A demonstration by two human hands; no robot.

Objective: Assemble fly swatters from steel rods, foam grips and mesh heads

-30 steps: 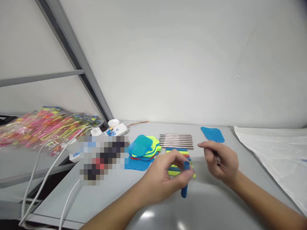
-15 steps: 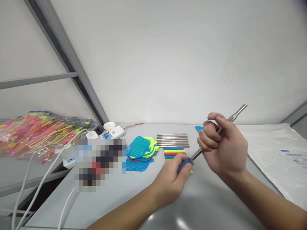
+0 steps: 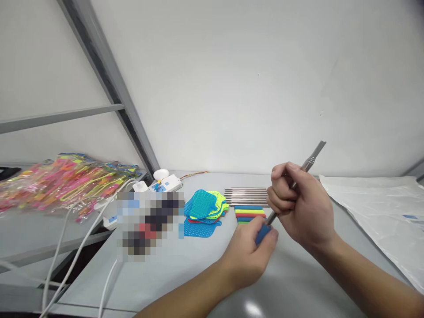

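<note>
My left hand [image 3: 250, 254] is closed around a blue handle sleeve [image 3: 263, 234]. My right hand [image 3: 300, 205] grips a metal rod [image 3: 309, 163], which slants up to the right. The rod's lower end meets the sleeve's opening; how deep it sits inside is hidden. Just beyond my hands lies a row of coloured handle sleeves [image 3: 249, 212] in blue, yellow, red and green. Behind them several metal rods [image 3: 245, 196] lie side by side. Perforated fly swatter heads [image 3: 203, 205] in blue, yellow and red are piled to the left.
Packaged colourful items [image 3: 76, 181] cover a surface at the left, beside a metal frame [image 3: 114, 95]. White cables [image 3: 74, 251] run near a power strip [image 3: 168, 182]. A blurred-out patch [image 3: 149, 225] covers part of the table. White plastic sheeting [image 3: 371, 203] lies at the right.
The rod's lower end has come down against the blue sleeve, and my hands are closer together. The view has shifted slightly, and my right hand now covers the blue piece behind it.
</note>
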